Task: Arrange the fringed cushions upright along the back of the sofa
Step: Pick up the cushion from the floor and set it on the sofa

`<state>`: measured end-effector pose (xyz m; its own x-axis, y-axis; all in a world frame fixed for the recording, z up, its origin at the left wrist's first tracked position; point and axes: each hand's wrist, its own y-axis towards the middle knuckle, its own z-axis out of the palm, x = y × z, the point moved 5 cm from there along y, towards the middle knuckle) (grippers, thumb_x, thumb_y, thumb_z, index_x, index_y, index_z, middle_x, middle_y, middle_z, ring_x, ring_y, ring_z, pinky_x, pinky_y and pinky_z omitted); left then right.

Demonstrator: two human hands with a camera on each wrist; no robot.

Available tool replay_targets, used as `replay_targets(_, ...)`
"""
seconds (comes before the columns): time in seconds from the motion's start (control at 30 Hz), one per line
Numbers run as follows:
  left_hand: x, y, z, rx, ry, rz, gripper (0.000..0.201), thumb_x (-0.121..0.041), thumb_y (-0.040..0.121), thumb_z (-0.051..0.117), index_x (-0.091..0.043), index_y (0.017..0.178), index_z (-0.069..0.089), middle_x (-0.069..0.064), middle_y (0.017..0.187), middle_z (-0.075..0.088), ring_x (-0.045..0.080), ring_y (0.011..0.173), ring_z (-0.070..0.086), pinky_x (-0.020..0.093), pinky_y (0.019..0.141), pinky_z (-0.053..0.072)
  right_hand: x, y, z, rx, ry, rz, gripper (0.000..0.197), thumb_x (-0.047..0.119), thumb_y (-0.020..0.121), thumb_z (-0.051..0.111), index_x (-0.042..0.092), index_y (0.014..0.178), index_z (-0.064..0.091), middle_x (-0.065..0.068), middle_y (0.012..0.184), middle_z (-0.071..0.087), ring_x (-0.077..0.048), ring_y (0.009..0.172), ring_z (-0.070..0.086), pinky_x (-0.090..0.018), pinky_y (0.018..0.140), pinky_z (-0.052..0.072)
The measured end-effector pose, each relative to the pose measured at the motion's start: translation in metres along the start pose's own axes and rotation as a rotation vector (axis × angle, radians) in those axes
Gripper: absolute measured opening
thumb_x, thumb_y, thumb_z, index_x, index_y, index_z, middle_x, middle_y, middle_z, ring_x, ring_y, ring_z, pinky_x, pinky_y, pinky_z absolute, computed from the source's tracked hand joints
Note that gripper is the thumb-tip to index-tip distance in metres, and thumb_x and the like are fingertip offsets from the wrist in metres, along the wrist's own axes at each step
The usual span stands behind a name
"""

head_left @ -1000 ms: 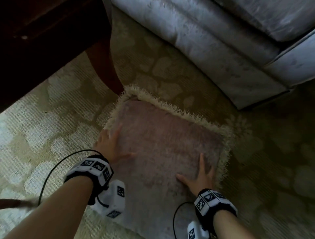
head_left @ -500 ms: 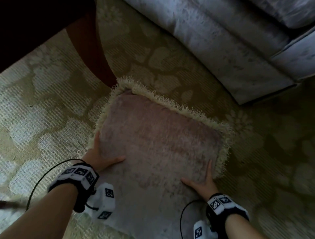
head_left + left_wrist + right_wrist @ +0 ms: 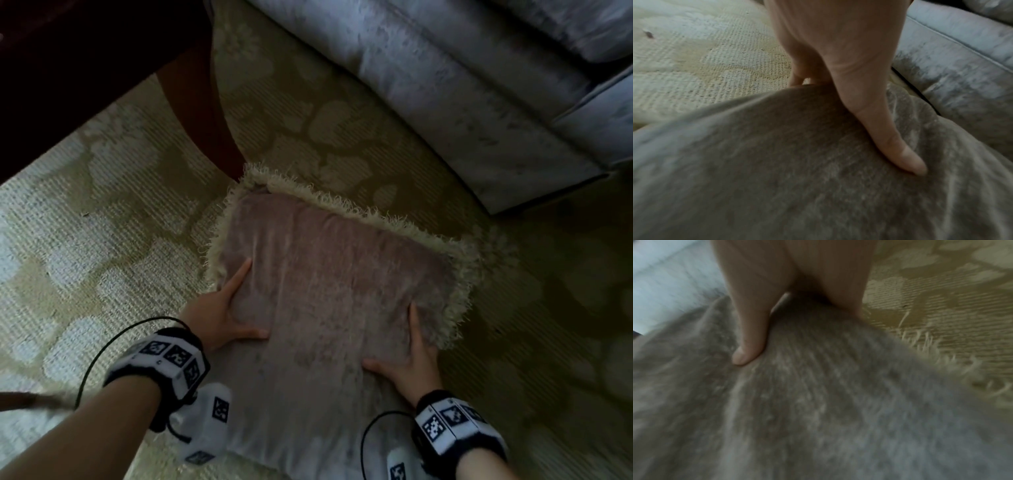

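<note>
A mauve velvet cushion (image 3: 325, 274) with a cream fringe lies on the patterned carpet in front of the grey sofa (image 3: 445, 85). My left hand (image 3: 226, 315) grips its left edge: the thumb (image 3: 890, 138) presses into the top of the cushion (image 3: 797, 186) and the fingers reach down over the side. At the right edge my right hand (image 3: 411, 356) holds it the same way, thumb (image 3: 752, 337) on the velvet (image 3: 818, 402), fingers wrapped past the fringe. The fingertips of both hands are hidden under the cushion.
A dark wooden table with a curved leg (image 3: 202, 113) stands at the upper left, its foot close to the cushion's far left corner. The sofa's base (image 3: 962, 65) runs along the upper right. Floral carpet (image 3: 85, 222) spreads left and right of the cushion.
Both hands moved from lying on top of the cushion to its side edges, and their fingers now curl round the sides. The cushion's surface creases under the left hand.
</note>
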<state>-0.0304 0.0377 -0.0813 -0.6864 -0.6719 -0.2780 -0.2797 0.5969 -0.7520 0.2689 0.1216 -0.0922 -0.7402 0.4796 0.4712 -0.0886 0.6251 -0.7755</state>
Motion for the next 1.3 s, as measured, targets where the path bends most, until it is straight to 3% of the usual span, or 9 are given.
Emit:
replay_targets(0.07,-0.008,-0.009,-0.007,-0.041,-0.042,0.015,0.118,-0.067,0.054,0.069,-0.049,0.137,-0.012,0.012,0.125,0.060,0.029,0.107,0.060,0.032,0.089,0.046,0.007,-0.008,-0.003,-0.012,0.000,-0.021,0.123,0.027,0.058,0.088,0.061,0.129,-0.006,-0.016,0.149,0.011,-0.035,0.140,0.017,-0.046,0.115,0.018)
replay_targets(0.2,-0.020,-0.039,-0.024,-0.057,-0.123,0.011,0.128,-0.096,0.027,0.043,-0.054,0.134,-0.013,0.009,0.120,0.064,0.027,0.103,0.063,0.031,0.087,0.047,0.034,-0.029,-0.024,-0.043,-0.022,-0.070,0.119,0.024,0.060,0.086,0.067,0.124,-0.005,-0.013,0.144,0.017,-0.035,0.136,0.023,-0.046,0.114,0.021)
replay_targets(0.53,-0.091,-0.149,-0.112,-0.264,-0.392,-0.010,0.117,-0.047,0.058,0.079,-0.044,0.142,-0.001,0.009,0.146,0.038,0.031,0.126,0.046,0.034,0.101,0.038,0.149,-0.116,-0.140,-0.139,-0.147,-0.266,0.120,0.022,0.062,0.085,0.063,0.136,0.001,-0.015,0.142,0.022,-0.035,0.136,0.027,-0.044,0.111,0.027)
replay_targets(0.77,-0.164,-0.237,-0.201,-0.359,-0.496,0.024,0.123,-0.051,0.049,0.082,-0.052,0.140,-0.002,0.005,0.141,0.045,0.025,0.120,0.052,0.030,0.095,0.043,0.245,-0.190,-0.245,-0.239,-0.188,-0.467,0.123,0.019,0.054,0.090,0.057,0.139,0.009,-0.021,0.129,0.035,-0.037,0.130,0.035,-0.037,0.112,0.028)
replay_targets(0.87,-0.199,-0.269,-0.237,-0.401,-0.479,0.055,0.130,-0.067,0.035,0.077,-0.055,0.137,-0.001,0.003,0.137,0.051,0.026,0.117,0.055,0.028,0.093,0.045,0.280,-0.218,-0.289,-0.252,-0.194,-0.538,0.122,0.016,0.053,0.089,0.054,0.138,0.010,-0.024,0.134,0.038,-0.034,0.134,0.033,-0.030,0.112,0.024)
replay_targets(0.97,-0.238,-0.288,-0.277,-0.425,-0.527,0.121,0.131,-0.072,0.024,0.073,-0.060,0.134,0.001,-0.002,0.139,0.048,0.020,0.120,0.053,0.026,0.094,0.042,0.313,-0.243,-0.334,-0.262,-0.148,-0.591,0.117,0.012,0.058,0.086,0.053,0.139,0.012,-0.015,0.125,0.039,-0.032,0.131,0.035,-0.029,0.108,0.027)
replay_targets(1.03,-0.264,-0.294,-0.309,-0.458,-0.510,0.133,0.129,-0.065,0.032,0.078,-0.057,0.136,0.002,0.005,0.128,0.058,0.022,0.109,0.059,0.026,0.087,0.044,0.337,-0.250,-0.363,-0.279,-0.098,-0.634,0.115,0.010,0.061,0.085,0.054,0.140,0.013,-0.012,0.119,0.041,-0.033,0.126,0.040,-0.028,0.106,0.030)
replay_targets(1.17,-0.305,-0.295,-0.381,-0.579,-0.488,0.173,0.124,-0.049,0.046,0.085,-0.053,0.139,0.002,0.003,0.082,0.061,0.023,0.080,0.059,0.029,0.075,0.048,0.390,-0.251,-0.406,-0.329,-0.013,-0.718,0.120,0.013,0.060,0.084,0.070,0.131,0.006,-0.020,0.133,0.042,-0.042,0.125,0.040,-0.046,0.110,0.033)
replay_targets(1.3,-0.342,-0.285,-0.464,-0.619,-0.493,0.260,0.128,-0.042,0.049,0.087,-0.051,0.140,-0.002,-0.001,0.080,0.059,0.025,0.086,0.060,0.031,0.079,0.047,0.453,-0.260,-0.448,-0.382,0.078,-0.810,0.119,0.011,0.062,0.083,0.065,0.135,0.006,-0.017,0.145,0.034,-0.033,0.136,0.032,-0.043,0.113,0.027)
